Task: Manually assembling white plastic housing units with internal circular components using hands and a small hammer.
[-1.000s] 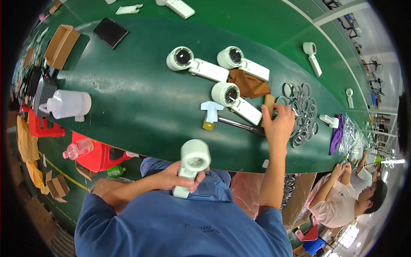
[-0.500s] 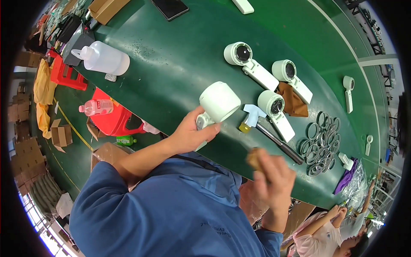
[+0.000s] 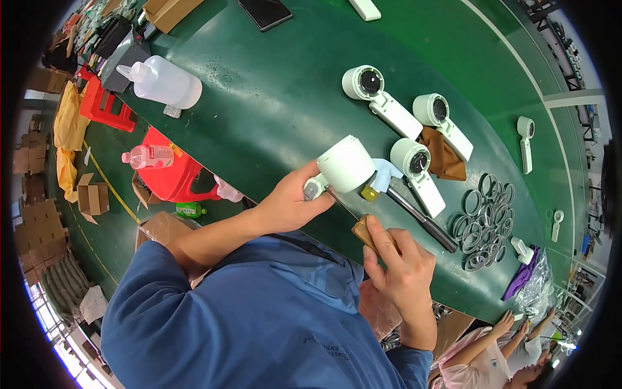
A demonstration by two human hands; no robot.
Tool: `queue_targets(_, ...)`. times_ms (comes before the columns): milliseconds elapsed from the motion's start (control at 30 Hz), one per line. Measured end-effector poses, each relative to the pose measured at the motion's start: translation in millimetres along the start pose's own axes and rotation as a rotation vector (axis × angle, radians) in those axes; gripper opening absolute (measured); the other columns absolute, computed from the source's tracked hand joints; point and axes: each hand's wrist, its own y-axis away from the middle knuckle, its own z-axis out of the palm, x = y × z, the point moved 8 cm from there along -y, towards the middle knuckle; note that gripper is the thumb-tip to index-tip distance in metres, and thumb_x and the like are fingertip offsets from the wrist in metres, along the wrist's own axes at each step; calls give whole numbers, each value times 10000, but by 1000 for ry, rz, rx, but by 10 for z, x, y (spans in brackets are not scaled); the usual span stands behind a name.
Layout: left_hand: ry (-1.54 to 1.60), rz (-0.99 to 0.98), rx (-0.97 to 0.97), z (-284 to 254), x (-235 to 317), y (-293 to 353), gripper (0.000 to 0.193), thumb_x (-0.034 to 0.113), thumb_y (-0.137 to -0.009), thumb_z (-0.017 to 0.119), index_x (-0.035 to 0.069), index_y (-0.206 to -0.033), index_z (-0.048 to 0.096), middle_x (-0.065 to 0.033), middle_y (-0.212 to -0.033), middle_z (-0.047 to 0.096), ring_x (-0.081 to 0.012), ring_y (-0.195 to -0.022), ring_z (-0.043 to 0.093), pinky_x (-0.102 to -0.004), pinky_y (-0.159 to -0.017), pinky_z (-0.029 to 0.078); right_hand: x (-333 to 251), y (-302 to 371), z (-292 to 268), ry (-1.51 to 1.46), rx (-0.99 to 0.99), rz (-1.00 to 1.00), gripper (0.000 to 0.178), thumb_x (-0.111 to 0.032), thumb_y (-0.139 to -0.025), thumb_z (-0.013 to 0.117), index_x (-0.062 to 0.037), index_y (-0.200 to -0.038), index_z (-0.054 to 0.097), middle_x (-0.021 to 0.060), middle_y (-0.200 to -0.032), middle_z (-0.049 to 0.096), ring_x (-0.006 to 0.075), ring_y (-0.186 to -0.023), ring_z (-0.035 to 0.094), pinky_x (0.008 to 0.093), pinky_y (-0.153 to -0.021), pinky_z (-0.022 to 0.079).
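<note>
My left hand [image 3: 295,198] is closed round the neck of a pale green handheld fan [image 3: 346,162] near the table's front edge. Its round head points up and to the right. In my right hand [image 3: 403,262] is a thin metal tool with a wooden handle [image 3: 363,228], gripped at the handle with the index finger along it. The thin shaft runs up to the fan, its tip at or close to the joint below the head; whether it touches I cannot tell. Just right lies a hammer [image 3: 421,219] with a pale blue and yellow head.
Three similar fans [image 3: 369,83] lie beyond the hammer, one over a brown cloth [image 3: 444,155]. Many grey rings [image 3: 483,227] are heaped at right. A white squeeze bottle [image 3: 168,81] and a phone [image 3: 265,11] are at far left. A red stool [image 3: 172,175] stands beside the table.
My right hand has brought the wooden-handled tool up and left to the fan. The fan's head has tilted and shifted slightly right in my left hand.
</note>
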Motion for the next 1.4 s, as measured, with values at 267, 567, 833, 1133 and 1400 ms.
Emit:
queue_targets(267,-9,-63,-52,74,-10,-15,344,43,-949,641,47,-1285,562,15,-1068,623,-57,-973,566,-256,-849,473,-41,80,-39,78,78,-31,542,-131,-736,802,-138,-1270,706,56,-880,628,190,-657,633,327,-550,516)
queue_targets(567,-58,-10,-65,75,38,6,362,70,-954,626,41,-1307,551,-23,-1064,648,-100,-975,593,-290,-856,486,-109,53,-43,127,75,-80,549,-140,-744,803,-129,-1282,696,54,-883,633,189,-641,626,323,-543,511)
queue_targets(833,-346,127,-185,66,214,74,417,30,-877,609,29,-1289,548,-166,-1011,686,-316,-893,680,-386,-780,521,-18,196,124,-108,63,-39,469,-209,-843,759,-117,-1297,687,70,-849,595,152,-587,581,284,-513,493)
queue_targets(1133,-462,239,-242,11,251,89,506,10,-817,625,11,-1316,541,-184,-1022,700,-385,-901,693,-411,-767,539,90,183,347,-606,20,82,444,-155,-917,707,46,-1301,615,147,-929,706,149,-632,662,280,-594,541)
queue_targets(1400,-422,244,-260,101,352,140,482,29,-805,650,10,-1276,551,-202,-1029,686,-421,-907,667,-450,-762,536,-19,352,295,-602,65,144,392,-168,-948,711,26,-1282,643,117,-746,622,131,-544,588,276,-501,494)
